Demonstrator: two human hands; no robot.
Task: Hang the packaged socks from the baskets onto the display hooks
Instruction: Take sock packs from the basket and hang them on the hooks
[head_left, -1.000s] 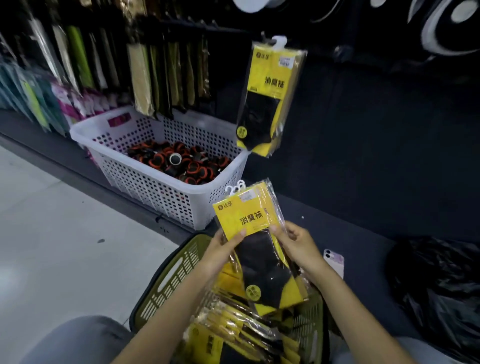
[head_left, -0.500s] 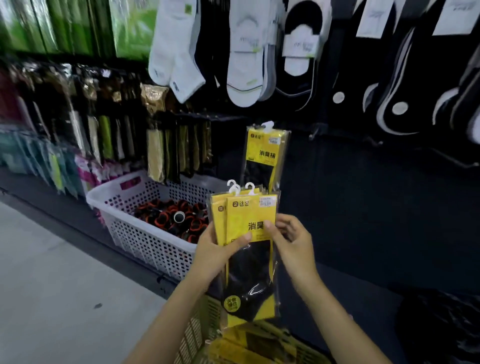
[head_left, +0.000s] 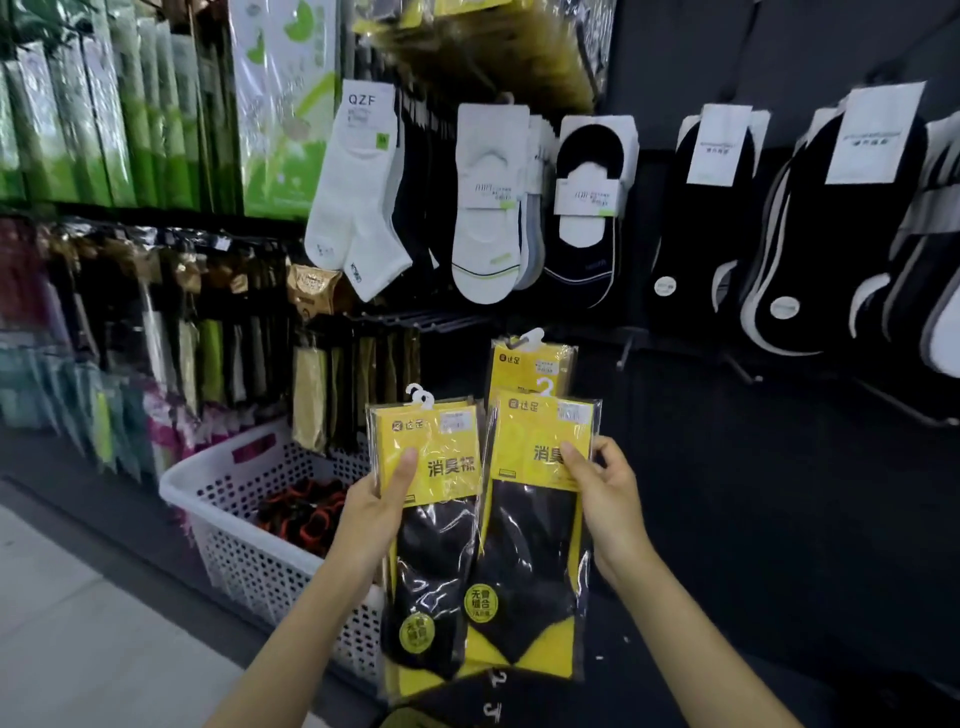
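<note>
A single view, worn on the person's head, faces forward and slightly down at a sock wall. It is wide-angle, so the racks bow toward the edges. The wall stands close and fills the upper frame, with a white sock (head_left: 358, 208) hanging near top centre. The left hand (head_left: 374, 514) and right hand (head_left: 608, 499) rise from the bottom edge, nearest the lens, gripping the left sock pack (head_left: 436, 525) and right sock pack (head_left: 535, 535) at mid-frame. A white basket (head_left: 208, 499) sits low left, beside pale floor (head_left: 67, 634).
</note>
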